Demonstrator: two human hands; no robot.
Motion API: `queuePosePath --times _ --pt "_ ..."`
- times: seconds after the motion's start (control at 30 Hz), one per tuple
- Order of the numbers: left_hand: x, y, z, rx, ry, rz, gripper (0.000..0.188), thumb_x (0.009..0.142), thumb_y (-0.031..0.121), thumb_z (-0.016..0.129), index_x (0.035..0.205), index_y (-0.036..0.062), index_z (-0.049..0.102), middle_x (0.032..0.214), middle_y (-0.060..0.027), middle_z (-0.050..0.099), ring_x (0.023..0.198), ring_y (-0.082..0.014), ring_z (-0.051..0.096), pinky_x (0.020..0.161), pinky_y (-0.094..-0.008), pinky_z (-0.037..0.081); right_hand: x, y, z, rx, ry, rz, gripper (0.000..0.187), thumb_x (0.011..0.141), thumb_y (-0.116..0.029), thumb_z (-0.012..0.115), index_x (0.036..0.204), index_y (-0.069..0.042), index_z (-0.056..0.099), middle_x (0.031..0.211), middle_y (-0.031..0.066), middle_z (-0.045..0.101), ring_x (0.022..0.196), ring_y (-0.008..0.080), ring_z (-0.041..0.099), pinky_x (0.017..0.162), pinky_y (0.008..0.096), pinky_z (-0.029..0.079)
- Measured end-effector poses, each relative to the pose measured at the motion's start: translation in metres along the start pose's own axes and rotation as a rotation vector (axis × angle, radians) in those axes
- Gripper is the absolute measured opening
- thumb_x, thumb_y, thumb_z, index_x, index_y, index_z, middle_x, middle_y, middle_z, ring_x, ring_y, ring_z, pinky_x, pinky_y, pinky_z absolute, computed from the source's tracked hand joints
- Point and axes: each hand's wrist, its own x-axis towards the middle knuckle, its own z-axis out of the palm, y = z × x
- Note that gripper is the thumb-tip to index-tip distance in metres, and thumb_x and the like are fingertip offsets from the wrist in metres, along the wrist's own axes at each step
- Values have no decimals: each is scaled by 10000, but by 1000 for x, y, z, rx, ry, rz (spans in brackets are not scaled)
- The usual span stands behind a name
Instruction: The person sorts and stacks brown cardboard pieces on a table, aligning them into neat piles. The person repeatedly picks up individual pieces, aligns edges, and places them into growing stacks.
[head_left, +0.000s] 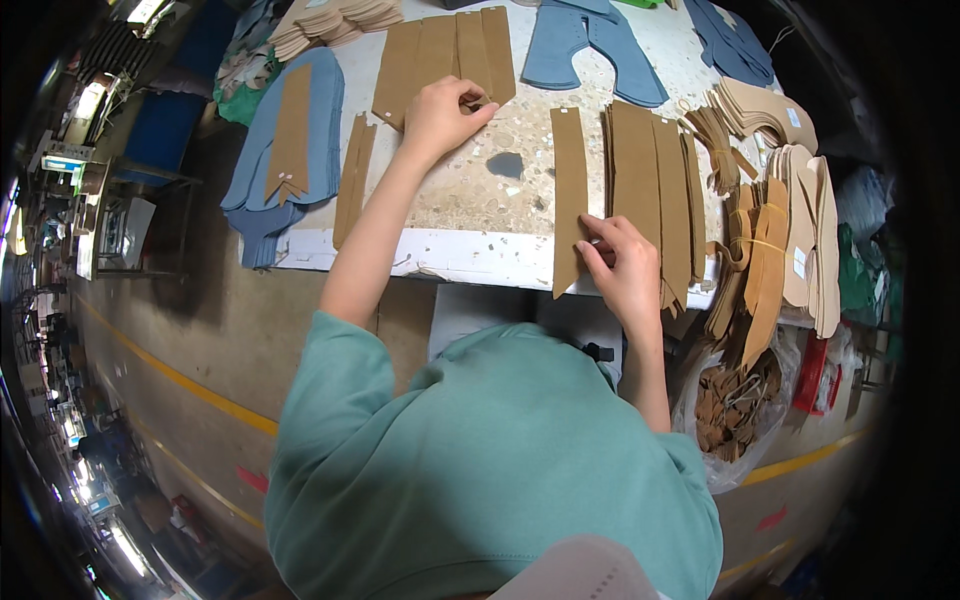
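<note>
While left hand [447,117] curls over fanned, flat brown leather-like strips [418,60] at upper centre of frame, thumb and forefinger nearly meeting, right hand [628,262] touches single long brown strip [570,165] right of centre, fingers bent, slightly parted. Cannot tell whether either grips. Single strip overhangs speckled whitish table [450,205].

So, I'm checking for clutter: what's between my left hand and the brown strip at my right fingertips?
In the head view, speckled tabletop with a dark grey patch lies between the left hand and that strip.
</note>
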Motion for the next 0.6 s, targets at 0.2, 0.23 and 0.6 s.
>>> queuePosePath --times 0.2,0.23,0.6 --pt "6 -6 -3 88 82 132 182 771 218 727 914 106 724 939 -45 679 873 -256 668 806 -402 536 0 -1 1 -22 -1 4 312 841 -42 706 1151 -21 686 941 106 659 772 196 704 697 292 583" --pt "7 -8 -7 148 163 232 182 770 214 727 915 105 724 939 -48 677 874 -257 668 802 -404 536 0 -1 1 -10 4 15 313 841 -43 707 1152 -21 686 941 106 659 771 196 704 697 291 582" --pt "-6 -6 -11 220 -10 83 320 771 339 759 966 90 715 961 -55 685 905 -230 680 792 -362 539 -3 -2 3 -15 28 3 292 831 -72 720 1117 -21 693 905 109 641 717 227 688 675 333 539"
